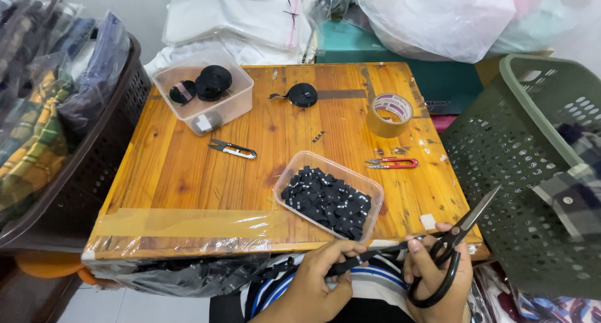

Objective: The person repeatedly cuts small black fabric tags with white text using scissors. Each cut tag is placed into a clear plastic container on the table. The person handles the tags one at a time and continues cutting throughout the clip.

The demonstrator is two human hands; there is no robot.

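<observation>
Right hand (438,273) has its fingers through the loops of big black scissors (460,245), blades pointing up and right toward the green basket (532,173). Left hand (322,276) pinches a black strip (369,255) — its long axis runs sideways from the left fingers to the blades, just off the near edge of the counter (188,191). A clear tub (328,198) of cut black pieces sits right above both hands.

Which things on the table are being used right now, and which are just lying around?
In use: black scissors in the right hand, black strip in the left hand, tub of black pieces.
Lying about: tape roll, red snips, small clippers.
</observation>
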